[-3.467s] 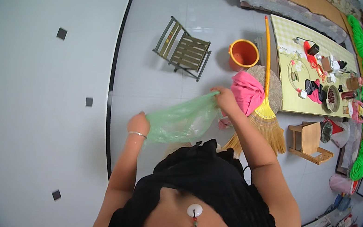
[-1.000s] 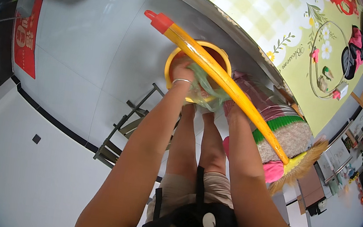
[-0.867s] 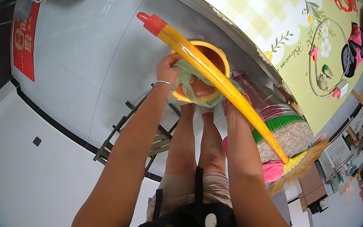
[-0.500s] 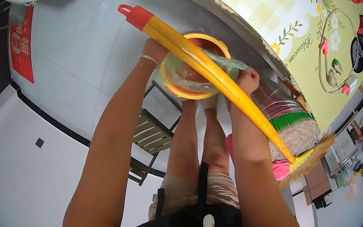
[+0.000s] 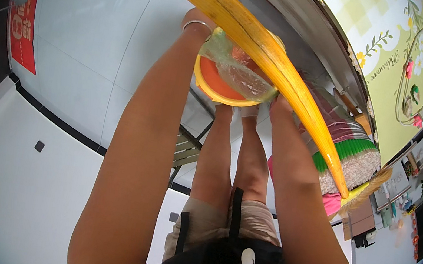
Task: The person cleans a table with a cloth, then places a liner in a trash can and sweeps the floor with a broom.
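An orange bucket with a yellow rim stands on the floor in front of my feet. A thin green plastic bag is stretched over its mouth. My left hand, a bracelet on its wrist, grips the bag at the bucket's far left rim. Gripping the bag's edge at the right rim is my right hand, partly hidden behind a broom handle. The yellow broom handle with a red tip crosses above the bucket, between my hands.
The broom's straw head lies at the right beside a pink cloth and a striped mat. A folding chair stands by my legs. A yellow-green floor mat with small items lies at the upper right.
The bag, held loose in the air at first, is now spread over the bucket's mouth. My hands have moved apart to opposite sides of the rim, and the bucket appears closer.
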Demonstrator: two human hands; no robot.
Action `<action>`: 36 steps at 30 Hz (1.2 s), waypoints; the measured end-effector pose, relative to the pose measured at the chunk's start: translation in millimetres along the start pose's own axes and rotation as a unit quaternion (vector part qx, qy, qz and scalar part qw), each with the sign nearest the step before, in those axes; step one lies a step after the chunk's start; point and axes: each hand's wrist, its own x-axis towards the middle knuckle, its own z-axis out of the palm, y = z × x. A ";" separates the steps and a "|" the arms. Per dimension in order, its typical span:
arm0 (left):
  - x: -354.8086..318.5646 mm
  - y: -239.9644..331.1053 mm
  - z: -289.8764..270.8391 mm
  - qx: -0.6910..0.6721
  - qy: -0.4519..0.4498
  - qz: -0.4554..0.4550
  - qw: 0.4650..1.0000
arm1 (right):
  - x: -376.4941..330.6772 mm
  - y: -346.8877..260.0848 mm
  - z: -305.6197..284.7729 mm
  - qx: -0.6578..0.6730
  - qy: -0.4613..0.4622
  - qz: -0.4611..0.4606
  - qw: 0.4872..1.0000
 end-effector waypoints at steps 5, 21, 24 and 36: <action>-0.3 -49.5 -4.7 0.005 0.069 0.053 0.996 | -17.4 39.9 -28.8 -0.191 0.157 -0.045 0.968; -154.1 -72.3 22.1 0.131 0.141 0.462 0.866 | -117.0 24.8 -7.9 -0.653 -0.150 -0.409 0.619; -165.3 -102.3 30.3 0.159 0.119 0.404 0.893 | -116.9 38.8 -6.2 -0.644 -0.182 -0.419 0.613; -120.8 -126.0 61.3 -0.144 0.216 0.045 0.965 | -66.0 44.6 -6.5 -0.089 0.034 -0.009 0.995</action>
